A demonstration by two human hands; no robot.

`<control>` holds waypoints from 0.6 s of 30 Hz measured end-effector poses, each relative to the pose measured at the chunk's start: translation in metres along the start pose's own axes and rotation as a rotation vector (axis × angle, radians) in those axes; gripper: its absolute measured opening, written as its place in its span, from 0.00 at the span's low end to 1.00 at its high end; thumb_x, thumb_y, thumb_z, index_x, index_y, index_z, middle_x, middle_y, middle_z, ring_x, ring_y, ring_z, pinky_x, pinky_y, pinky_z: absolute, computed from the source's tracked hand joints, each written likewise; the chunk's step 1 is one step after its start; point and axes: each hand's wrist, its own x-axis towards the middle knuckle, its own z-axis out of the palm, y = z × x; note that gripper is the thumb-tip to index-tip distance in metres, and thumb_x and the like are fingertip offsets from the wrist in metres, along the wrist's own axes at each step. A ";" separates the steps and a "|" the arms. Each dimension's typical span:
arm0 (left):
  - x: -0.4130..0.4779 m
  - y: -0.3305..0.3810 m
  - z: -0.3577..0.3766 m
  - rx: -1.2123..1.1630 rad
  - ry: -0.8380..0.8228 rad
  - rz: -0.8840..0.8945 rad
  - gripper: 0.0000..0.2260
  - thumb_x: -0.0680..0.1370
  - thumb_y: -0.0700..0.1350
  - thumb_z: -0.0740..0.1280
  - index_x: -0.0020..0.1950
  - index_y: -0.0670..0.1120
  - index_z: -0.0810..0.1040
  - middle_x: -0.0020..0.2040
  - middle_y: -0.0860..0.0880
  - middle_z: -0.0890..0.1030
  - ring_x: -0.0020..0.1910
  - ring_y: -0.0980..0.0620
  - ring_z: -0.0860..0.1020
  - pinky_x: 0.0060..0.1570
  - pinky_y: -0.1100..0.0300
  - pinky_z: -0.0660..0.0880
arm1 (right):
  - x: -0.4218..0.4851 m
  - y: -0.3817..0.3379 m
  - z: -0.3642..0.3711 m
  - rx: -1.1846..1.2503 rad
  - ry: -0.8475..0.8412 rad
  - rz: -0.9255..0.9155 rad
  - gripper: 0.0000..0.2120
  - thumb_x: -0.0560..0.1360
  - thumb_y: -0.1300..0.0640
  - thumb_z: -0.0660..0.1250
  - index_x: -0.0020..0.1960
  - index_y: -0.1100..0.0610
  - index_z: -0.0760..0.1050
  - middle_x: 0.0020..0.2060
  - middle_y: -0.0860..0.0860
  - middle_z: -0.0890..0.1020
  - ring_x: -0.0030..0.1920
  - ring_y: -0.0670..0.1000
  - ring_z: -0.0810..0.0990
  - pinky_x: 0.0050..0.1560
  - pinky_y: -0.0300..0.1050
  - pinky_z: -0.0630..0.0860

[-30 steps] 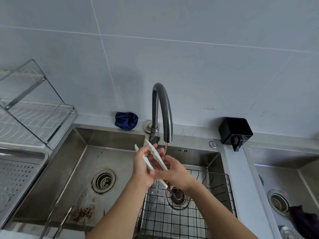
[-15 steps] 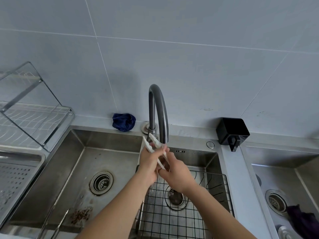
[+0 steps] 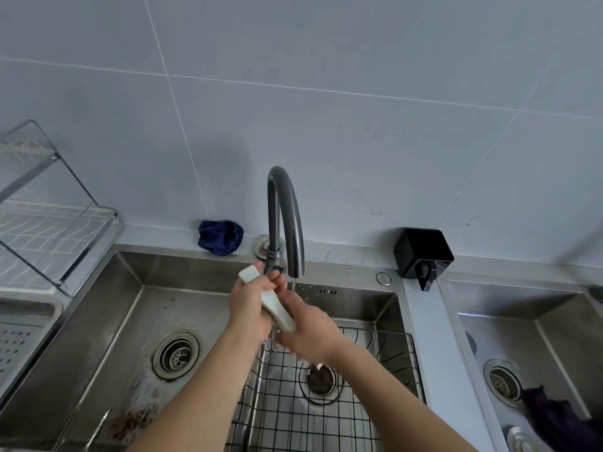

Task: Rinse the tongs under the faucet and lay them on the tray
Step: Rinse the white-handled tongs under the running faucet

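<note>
I am washing the white tongs (image 3: 277, 305) at the sink (image 3: 107, 308). My left hand (image 3: 248, 305) is wrapped tight around the top end of the tongs, and the top pokes out above my fingers. My right hand (image 3: 310, 327) is closed around the lower end, so I can't see the tips. The tongs slant down from left to right between my two hands, squeezed shut as far as I can tell.

A thin line of water (image 3: 293, 287) runs down from the dark faucet (image 3: 285, 220) and lands right by my right fingers, next to the tongs. Little drops are splashing around there (so the tongs are getting wet). Under my hands is a black wire rack (image 3: 375, 402) sitting in the sink.

So the rinsing part is going on right now, and I think it is not done yet. The water seems to hit only one spot, so I may need to turn the tongs to wet the rest.

What is left is the last part: laying the tongs on the tray. I think the tray (image 3: 23, 340) is the white one with little holes, far off to my left, well apart from the tongs. Nothing of the tongs is on it yet. I will have to carry them over the sink to get there
</note>
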 end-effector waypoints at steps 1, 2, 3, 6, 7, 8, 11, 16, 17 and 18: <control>0.000 0.004 -0.002 -0.053 -0.054 0.003 0.24 0.72 0.27 0.59 0.65 0.45 0.74 0.43 0.44 0.84 0.41 0.47 0.83 0.44 0.50 0.79 | 0.003 -0.003 -0.006 0.258 -0.067 0.013 0.29 0.74 0.61 0.72 0.71 0.49 0.65 0.47 0.55 0.84 0.34 0.55 0.84 0.32 0.45 0.80; 0.000 0.008 -0.004 -0.078 -0.109 0.009 0.24 0.70 0.30 0.60 0.64 0.46 0.75 0.43 0.45 0.85 0.44 0.46 0.83 0.46 0.50 0.78 | 0.007 -0.007 -0.012 0.461 -0.121 0.039 0.24 0.73 0.62 0.72 0.65 0.52 0.68 0.44 0.55 0.83 0.30 0.54 0.81 0.27 0.44 0.78; 0.000 0.010 -0.006 -0.080 -0.162 0.006 0.24 0.68 0.33 0.61 0.63 0.46 0.76 0.45 0.45 0.85 0.47 0.46 0.83 0.47 0.49 0.78 | 0.010 -0.013 -0.016 0.567 -0.166 0.076 0.21 0.72 0.62 0.72 0.61 0.53 0.69 0.41 0.55 0.82 0.27 0.53 0.79 0.24 0.43 0.76; -0.005 0.007 -0.004 0.117 -0.180 -0.075 0.25 0.69 0.39 0.66 0.67 0.46 0.75 0.58 0.40 0.83 0.54 0.42 0.81 0.51 0.47 0.78 | 0.026 -0.028 -0.019 0.300 -0.147 0.168 0.15 0.74 0.57 0.67 0.59 0.59 0.72 0.36 0.54 0.80 0.25 0.50 0.77 0.26 0.44 0.75; -0.007 0.005 -0.001 0.229 -0.145 -0.088 0.23 0.71 0.42 0.69 0.67 0.45 0.75 0.60 0.39 0.82 0.56 0.41 0.82 0.53 0.46 0.77 | 0.031 -0.032 -0.019 0.076 -0.081 0.160 0.14 0.76 0.54 0.66 0.59 0.59 0.73 0.38 0.54 0.80 0.29 0.51 0.79 0.29 0.45 0.76; -0.008 0.001 0.001 0.326 -0.089 -0.073 0.21 0.73 0.45 0.71 0.66 0.44 0.76 0.59 0.39 0.83 0.56 0.41 0.83 0.54 0.46 0.78 | 0.034 -0.034 -0.017 -0.172 0.009 0.130 0.14 0.78 0.51 0.64 0.60 0.58 0.73 0.40 0.53 0.81 0.34 0.53 0.81 0.34 0.47 0.77; -0.004 -0.004 0.002 0.270 0.020 -0.044 0.19 0.73 0.47 0.77 0.61 0.43 0.81 0.55 0.43 0.86 0.55 0.43 0.84 0.59 0.46 0.78 | 0.033 -0.033 -0.011 -0.464 0.157 -0.010 0.20 0.79 0.50 0.64 0.67 0.57 0.69 0.48 0.55 0.83 0.46 0.60 0.84 0.45 0.52 0.80; -0.005 0.006 -0.017 0.054 -0.183 -0.134 0.16 0.73 0.44 0.73 0.60 0.43 0.83 0.52 0.43 0.85 0.50 0.45 0.84 0.55 0.48 0.79 | 0.012 -0.007 -0.020 0.250 -0.099 0.015 0.22 0.71 0.56 0.74 0.62 0.52 0.71 0.41 0.55 0.85 0.30 0.53 0.83 0.28 0.47 0.81; -0.004 0.006 -0.022 -0.002 -0.191 -0.140 0.18 0.73 0.43 0.73 0.62 0.42 0.83 0.54 0.43 0.85 0.53 0.45 0.84 0.60 0.47 0.77 | 0.006 -0.003 -0.022 0.405 -0.214 0.030 0.20 0.71 0.59 0.74 0.60 0.53 0.71 0.39 0.56 0.84 0.26 0.53 0.81 0.24 0.44 0.77; -0.004 0.007 -0.026 -0.034 -0.188 -0.142 0.18 0.72 0.43 0.72 0.62 0.41 0.83 0.56 0.42 0.86 0.56 0.45 0.84 0.63 0.46 0.76 | 0.003 0.000 -0.022 0.465 -0.280 0.036 0.19 0.71 0.60 0.73 0.59 0.54 0.70 0.37 0.56 0.83 0.24 0.53 0.78 0.21 0.42 0.74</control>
